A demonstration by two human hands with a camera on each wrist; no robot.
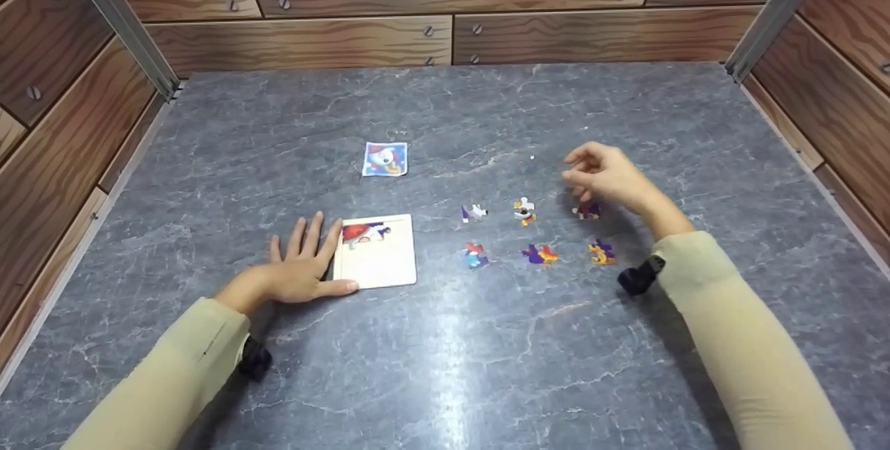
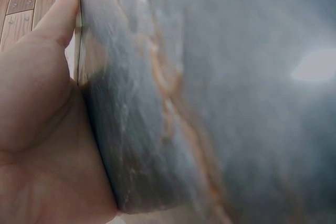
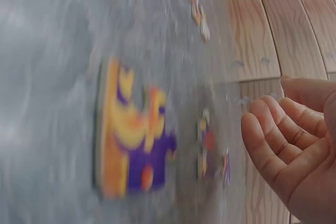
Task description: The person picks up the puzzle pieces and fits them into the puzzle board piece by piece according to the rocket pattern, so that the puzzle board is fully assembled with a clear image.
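Note:
My left hand (image 1: 299,272) lies spread on the table at the left side of a square white puzzle board (image 1: 379,262), its index finger and thumb at the board's edge. One red and purple piece (image 1: 365,232) sits at the board's upper left. My right hand (image 1: 605,175) hovers above a dark red and purple puzzle piece (image 1: 587,209), fingers loosely bent with nothing between them. In the right wrist view that piece (image 3: 206,148) lies below the fingertips. Nearer the camera is a yellow and purple piece (image 3: 139,140). The left wrist view shows the thumb (image 2: 60,17) against the board's edge.
More loose pieces lie in two rows right of the board: a white and purple one (image 1: 475,213), a white and orange one (image 1: 525,212), a red and blue one (image 1: 475,256) and a purple and orange one (image 1: 539,254). A small picture card (image 1: 385,159) lies behind the board.

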